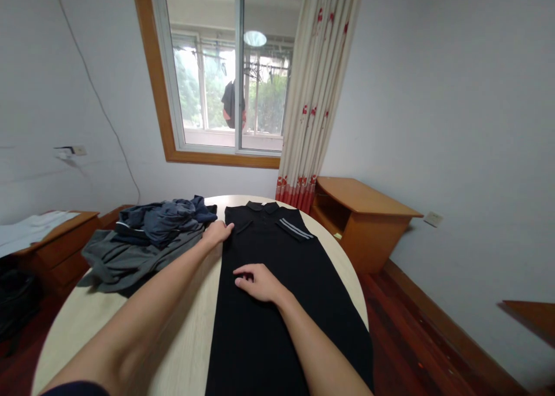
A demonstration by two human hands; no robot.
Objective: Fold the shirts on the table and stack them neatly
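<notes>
Left hand [217,232], at the upper left edge of the shirt [264,245], fingertips at the cloth, whether clamped on it cannot be told; right hand [260,283], loosely curled over the shirt's middle, thumb and forefinger apart, contact unclear. One black shirt, spread lengthwise from the person toward the window [217,84], collar [262,207] at its far end, its body under the right hand, the nearer to its midline. Clothes pile [160,222], left of the shirt; pale table [186,350], beneath it.
</notes>
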